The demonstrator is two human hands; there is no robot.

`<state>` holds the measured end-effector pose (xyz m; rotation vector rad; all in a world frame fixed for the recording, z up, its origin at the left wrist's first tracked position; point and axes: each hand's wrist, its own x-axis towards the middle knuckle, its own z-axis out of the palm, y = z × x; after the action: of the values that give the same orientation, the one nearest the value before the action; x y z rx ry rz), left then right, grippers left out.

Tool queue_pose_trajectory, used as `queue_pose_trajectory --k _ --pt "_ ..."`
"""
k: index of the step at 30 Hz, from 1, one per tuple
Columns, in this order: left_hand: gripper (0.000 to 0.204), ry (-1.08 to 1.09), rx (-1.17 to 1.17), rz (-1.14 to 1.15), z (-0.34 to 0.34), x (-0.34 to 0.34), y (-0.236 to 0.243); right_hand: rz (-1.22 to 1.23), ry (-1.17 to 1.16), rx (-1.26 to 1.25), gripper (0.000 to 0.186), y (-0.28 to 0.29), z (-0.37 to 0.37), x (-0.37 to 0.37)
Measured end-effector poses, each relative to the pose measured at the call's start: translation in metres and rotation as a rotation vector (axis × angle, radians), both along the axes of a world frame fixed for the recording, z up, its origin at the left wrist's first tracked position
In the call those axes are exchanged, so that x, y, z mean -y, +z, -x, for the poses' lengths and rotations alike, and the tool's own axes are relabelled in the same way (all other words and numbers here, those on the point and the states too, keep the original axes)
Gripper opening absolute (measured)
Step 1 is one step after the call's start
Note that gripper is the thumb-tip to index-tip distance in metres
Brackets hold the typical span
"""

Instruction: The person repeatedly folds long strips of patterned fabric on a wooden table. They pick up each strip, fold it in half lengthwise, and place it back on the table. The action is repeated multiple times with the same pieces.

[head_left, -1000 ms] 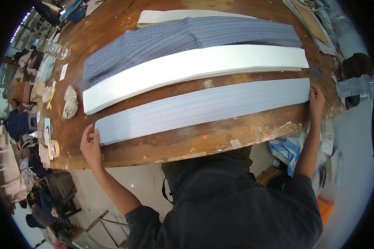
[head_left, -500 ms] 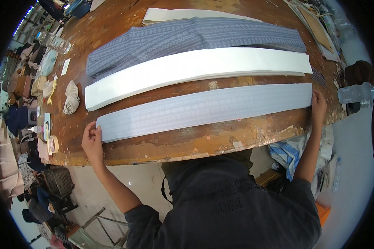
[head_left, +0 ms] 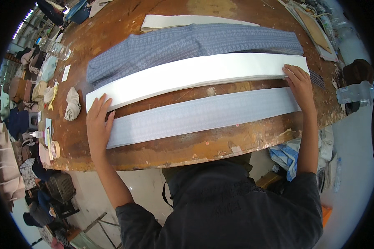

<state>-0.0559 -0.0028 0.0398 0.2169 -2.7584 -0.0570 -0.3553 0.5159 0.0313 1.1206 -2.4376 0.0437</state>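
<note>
A stack of long white strips [head_left: 199, 71], fabric or paper, lies across the table in a shallow curve. My left hand [head_left: 98, 126] reaches over its left end, fingers spread on the top strip and the thumb apart. At the other end my right hand [head_left: 300, 86] lays its outstretched fingers on the stack near the corner. On the near side is a pale blue-grey strip [head_left: 203, 114] with a faint woven pattern, spread flat; my wrists pass over or beside its ends. Beyond the stack is folded blue-grey patterned cloth [head_left: 162, 47].
The worn wooden table [head_left: 187, 145] curves along its near edge. To the left lie a crumpled beige cloth bundle [head_left: 72, 104], a tape roll [head_left: 55, 149] and a clear bottle [head_left: 56, 48]. Another off-white strip [head_left: 195, 20] lies at the back; a plastic bottle [head_left: 357, 93] stands right.
Both hands have left the ends of the pale blue-grey strip and moved away from me onto the ends of the white stack. The blue-grey strip stays flat on the table.
</note>
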Motion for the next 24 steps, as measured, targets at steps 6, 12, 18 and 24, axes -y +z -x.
queue_pose_trajectory --k 6,12,18,24 --pt "0.027 -0.035 -0.036 0.169 0.009 0.007 -0.004 0.009 0.081 -0.071 0.031 0.001 0.006 0.000" --pt "0.014 -0.020 -0.156 0.130 0.011 0.011 -0.011 0.077 0.075 -0.056 0.020 -0.001 0.007 -0.003" --pt "0.013 -0.025 -0.203 0.002 0.000 0.018 -0.008 0.257 0.033 0.053 0.021 0.005 0.002 -0.017" --pt "0.021 0.034 -0.248 -0.200 -0.004 0.015 0.003 0.439 -0.026 0.082 0.015 0.018 -0.011 -0.024"
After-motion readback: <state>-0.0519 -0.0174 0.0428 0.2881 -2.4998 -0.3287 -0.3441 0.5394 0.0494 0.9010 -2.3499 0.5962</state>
